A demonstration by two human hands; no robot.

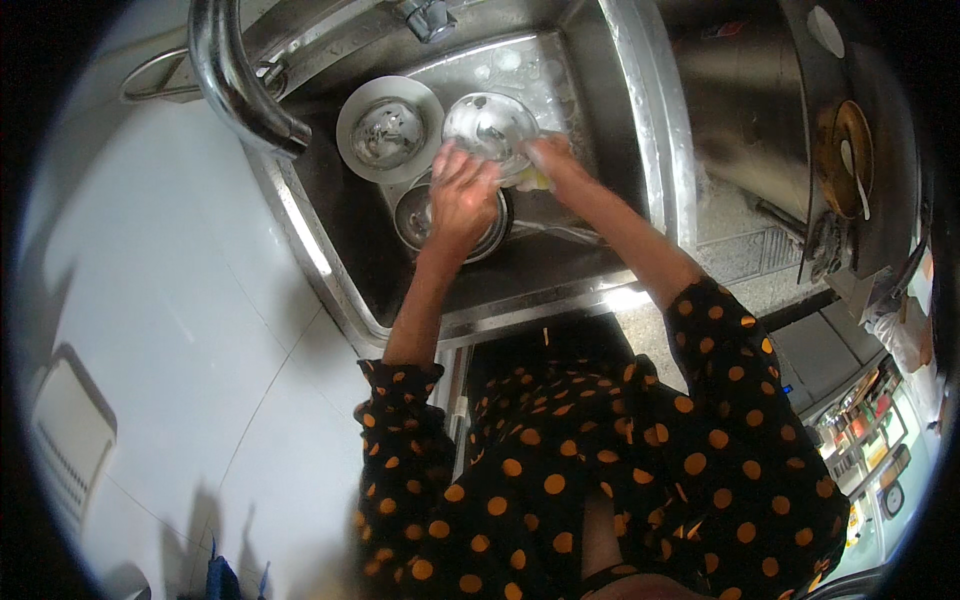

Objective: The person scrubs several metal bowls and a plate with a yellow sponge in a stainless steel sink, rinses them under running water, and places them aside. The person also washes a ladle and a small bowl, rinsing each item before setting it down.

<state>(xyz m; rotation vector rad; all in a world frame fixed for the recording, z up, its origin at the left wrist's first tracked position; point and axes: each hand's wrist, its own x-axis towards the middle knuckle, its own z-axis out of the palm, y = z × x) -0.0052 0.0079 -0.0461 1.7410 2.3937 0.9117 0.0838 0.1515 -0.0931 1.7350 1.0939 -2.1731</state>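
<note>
A shiny metal bowl [487,124] is raised above the sink basin [517,289]. My left hand [461,195] grips the near-left side of this bowl, its fingers blurred. At the bowl's right rim my right hand [556,159] holds something yellow, apparently a sponge [534,180], mostly hidden by the fingers and bowl. To the left sits a wide-rimmed white bowl [349,127] with a metal bowl [388,133] inside it. Beneath my left hand lie round metal dishes [411,217], partly covered by the hand and wrist.
A curved chrome faucet [232,90] reaches over the sink's left edge. Thin utensil handles [559,231] lie right of the dishes. A large metal panel [739,105] stands beyond the right rim. A brown pan [836,161] with a light spoon [855,176] is farther right.
</note>
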